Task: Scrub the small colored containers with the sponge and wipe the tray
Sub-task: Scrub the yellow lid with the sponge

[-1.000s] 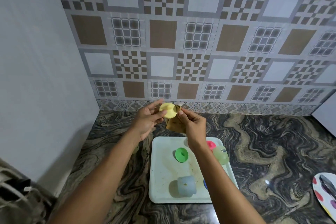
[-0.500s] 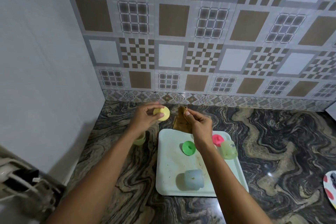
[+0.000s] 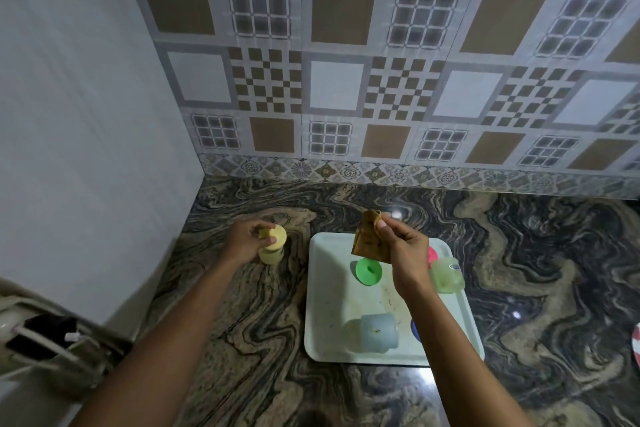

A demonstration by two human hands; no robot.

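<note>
- The left hand [image 3: 245, 241] is hanging over the tabletop [image 3: 519, 253] at about 9 o'clock from the tray [image 3: 325, 291], its fingers [image 3: 254, 229] curling round a yellow lid [image 3: 276, 235] and pinching it at the edge.
- The yellow lid is sitting tilted right at the mouth of a yellow container [image 3: 271, 256]; whether it is seated on it, I cannot tell.
- The yellow container is standing upright on the tabletop, just beside the tray's left rim and outside it.
- The right hand [image 3: 404, 255] is hovering above the tray's 12 o'clock edge, thumb and fingers [image 3: 382, 226] closing on a brownish, folded sponge [image 3: 368, 236], which is dangling down from the grip.
- A green lid [image 3: 369, 272] is lying on the tray near its middle, just below the sponge's lower edge.
- At about 2 o'clock on the tray a pink lid [image 3: 432, 256] is peeking out from behind the right hand, and a pale green container [image 3: 447, 276] is lying just beside it, at the right rim.
- At about 6 o'clock a pale blue container [image 3: 376, 333] is lying on its side, with a blue lid [image 3: 415, 328] to its right, mostly hidden by the right forearm.
- Brown specks and smears are showing on the tray floor between the green lid and the pale blue container.
- A plate [image 3: 636, 343] with red markings is poking in at the view's 3 o'clock edge, well apart from the tray.
</note>
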